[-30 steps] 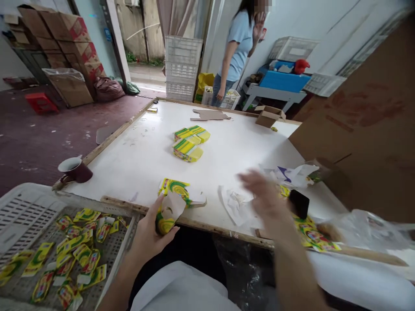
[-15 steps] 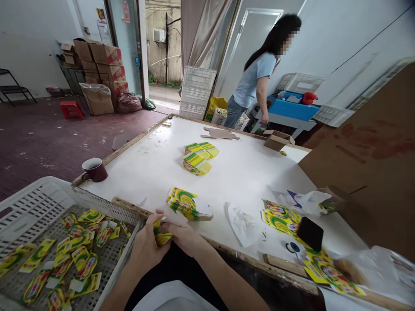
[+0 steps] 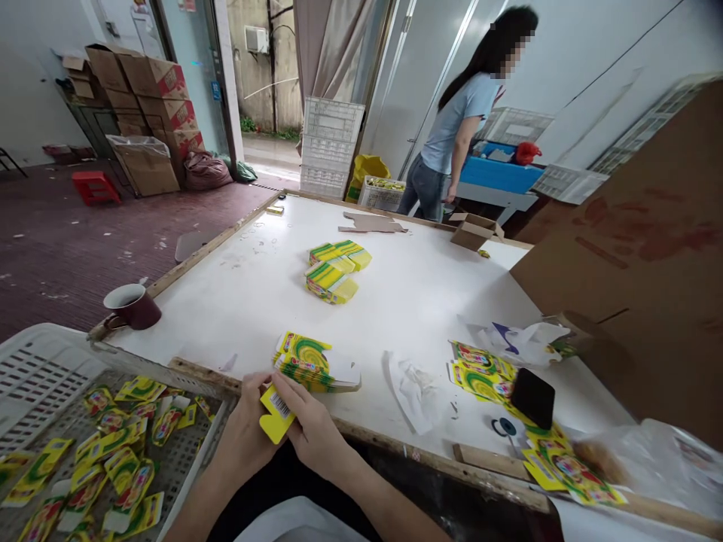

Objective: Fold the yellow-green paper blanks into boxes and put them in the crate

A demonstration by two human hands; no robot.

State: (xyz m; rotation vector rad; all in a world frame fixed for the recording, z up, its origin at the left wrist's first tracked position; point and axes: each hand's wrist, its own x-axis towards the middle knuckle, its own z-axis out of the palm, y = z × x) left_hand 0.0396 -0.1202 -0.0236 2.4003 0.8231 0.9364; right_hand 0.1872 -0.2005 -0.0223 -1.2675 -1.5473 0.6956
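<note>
Both my hands hold one small yellow carton [image 3: 274,414] with a barcode on its face, just in front of the table's near edge. My left hand [image 3: 242,436] grips it from the left and my right hand [image 3: 313,433] pinches it from the right, fingers closed on it. Right behind it, a stack of flat yellow-green cartons [image 3: 308,361] lies on the white table [image 3: 237,278]. Two piles of finished cartons [image 3: 333,271] sit at the table's middle.
A white crate [image 3: 34,361] with several yellow sachets stands at my lower left. A dark red cup [image 3: 132,305] sits on the table's left edge. More flat cartons [image 3: 480,376], a black phone [image 3: 532,397] and crumpled paper lie right. A person stands beyond the far edge.
A second ago my right hand was over the right side of the table; it has come back to join the left. The carton has been turned so its barcode face shows.
</note>
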